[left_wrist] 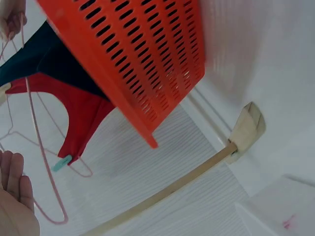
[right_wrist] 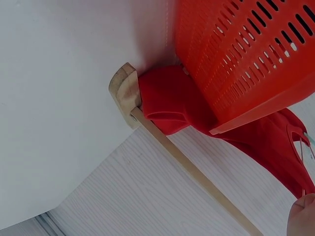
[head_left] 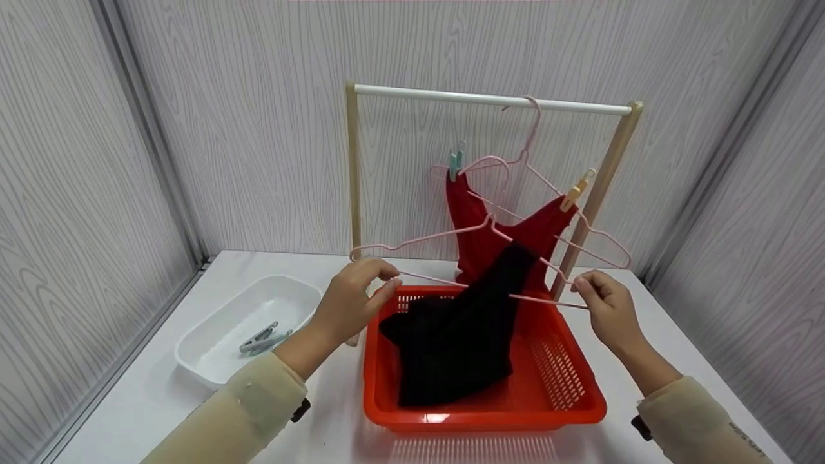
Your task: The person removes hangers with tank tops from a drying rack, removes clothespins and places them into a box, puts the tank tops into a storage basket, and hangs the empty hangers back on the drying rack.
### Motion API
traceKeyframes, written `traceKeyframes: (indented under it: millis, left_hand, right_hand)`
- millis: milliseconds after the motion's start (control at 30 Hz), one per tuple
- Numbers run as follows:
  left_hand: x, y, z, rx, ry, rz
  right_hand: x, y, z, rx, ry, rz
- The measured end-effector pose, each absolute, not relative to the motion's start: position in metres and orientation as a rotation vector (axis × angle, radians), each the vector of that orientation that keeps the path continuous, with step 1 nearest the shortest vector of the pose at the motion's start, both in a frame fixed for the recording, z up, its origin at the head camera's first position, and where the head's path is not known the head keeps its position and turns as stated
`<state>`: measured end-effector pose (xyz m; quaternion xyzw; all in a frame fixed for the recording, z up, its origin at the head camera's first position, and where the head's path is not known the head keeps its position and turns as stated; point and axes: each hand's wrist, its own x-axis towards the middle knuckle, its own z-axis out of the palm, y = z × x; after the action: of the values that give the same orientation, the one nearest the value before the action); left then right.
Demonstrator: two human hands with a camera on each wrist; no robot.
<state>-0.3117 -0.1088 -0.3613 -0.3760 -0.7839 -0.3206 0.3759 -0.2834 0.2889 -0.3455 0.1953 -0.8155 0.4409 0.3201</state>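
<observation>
A pink hanger [head_left: 438, 237] is held out over the red basket [head_left: 483, 417], and my right hand [head_left: 609, 309] pinches its right end. One strap of a black garment [head_left: 461, 348] loops over the hanger's right half; the rest droops into the basket. My left hand [head_left: 358, 293] is at the hanger's left end, its fingers [left_wrist: 14, 169] fairly straight in the left wrist view and the hanger wire passing beside them. Behind, a red garment [head_left: 474, 209] hangs on another pink hanger [head_left: 532, 135], fixed by a teal clothespin [head_left: 455, 164] and a yellow clothespin [head_left: 575, 193].
A rack with a white rail [head_left: 438, 95] and wooden posts [head_left: 352, 167] stands behind the basket. To the left, a white tray [head_left: 193, 345] holds a few clothespins [head_left: 261, 338]. In the right wrist view, the red garment's lower end lies between basket and rack foot [right_wrist: 125, 91].
</observation>
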Motion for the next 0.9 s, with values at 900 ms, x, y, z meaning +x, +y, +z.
traceKeyframes:
  millis: [900]
  left_hand:
    - [-0.328, -0.108, -0.351, -0.691, -2.088, -0.822]
  right_hand:
    - [-0.281, 0.290, -0.345, 0.535, -2.159, 1.175]
